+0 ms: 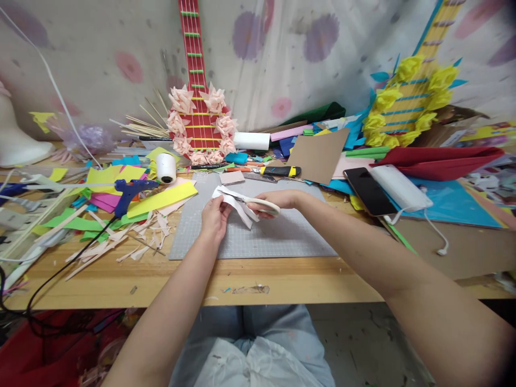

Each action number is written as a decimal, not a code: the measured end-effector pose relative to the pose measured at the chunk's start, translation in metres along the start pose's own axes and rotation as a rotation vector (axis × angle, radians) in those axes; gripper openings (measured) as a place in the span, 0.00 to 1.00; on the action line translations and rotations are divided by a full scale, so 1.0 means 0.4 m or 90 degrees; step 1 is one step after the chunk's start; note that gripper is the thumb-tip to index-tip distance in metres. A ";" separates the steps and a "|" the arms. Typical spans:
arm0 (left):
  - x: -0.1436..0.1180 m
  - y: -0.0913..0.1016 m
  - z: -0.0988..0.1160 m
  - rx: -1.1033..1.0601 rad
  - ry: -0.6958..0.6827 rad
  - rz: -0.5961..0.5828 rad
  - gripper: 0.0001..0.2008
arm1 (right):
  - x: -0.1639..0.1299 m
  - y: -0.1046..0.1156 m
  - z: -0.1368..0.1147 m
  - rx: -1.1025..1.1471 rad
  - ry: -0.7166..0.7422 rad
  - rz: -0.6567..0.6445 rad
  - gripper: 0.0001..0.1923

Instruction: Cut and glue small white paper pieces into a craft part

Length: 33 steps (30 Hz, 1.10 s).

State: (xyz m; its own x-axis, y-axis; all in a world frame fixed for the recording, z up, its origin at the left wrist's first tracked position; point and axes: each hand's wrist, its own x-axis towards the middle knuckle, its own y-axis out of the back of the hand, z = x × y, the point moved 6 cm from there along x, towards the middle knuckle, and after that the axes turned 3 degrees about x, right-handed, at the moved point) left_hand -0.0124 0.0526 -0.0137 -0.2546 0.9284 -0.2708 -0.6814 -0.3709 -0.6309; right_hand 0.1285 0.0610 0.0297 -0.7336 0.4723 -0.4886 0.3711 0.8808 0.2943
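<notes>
Your left grip [215, 219] pinches the paper [242, 212] between thumb and fingers; your right grip [284, 198] wraps the handles of the scissors [266, 206], blades against the paper. Both are over the mat [282, 242] on the worktop [161, 287], the cutter [281, 171] beyond.

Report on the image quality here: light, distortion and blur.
Head view: wide-angle stretch makes the right forearm loom toward the bottom corner; head view: light on the cutting mat looks soft and fairly even, while the floor below the table is dimmer; head view: the scissors look fairly sharp, the clutter at the right edge softer.
</notes>
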 end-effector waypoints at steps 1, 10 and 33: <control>-0.001 -0.002 0.000 0.004 0.000 -0.005 0.03 | 0.003 0.001 -0.001 0.000 0.001 0.000 0.24; -0.006 -0.004 -0.001 0.010 -0.002 -0.012 0.03 | 0.020 0.000 -0.017 -0.006 0.025 0.006 0.24; -0.007 -0.003 0.002 0.007 -0.010 0.009 0.03 | 0.035 0.006 0.001 0.010 0.062 0.008 0.24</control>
State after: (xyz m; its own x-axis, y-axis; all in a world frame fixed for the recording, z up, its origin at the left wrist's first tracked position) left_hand -0.0113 0.0503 -0.0115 -0.2749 0.9235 -0.2677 -0.6853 -0.3835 -0.6191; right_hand 0.1192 0.0699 0.0234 -0.7806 0.4781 -0.4027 0.3888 0.8758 0.2861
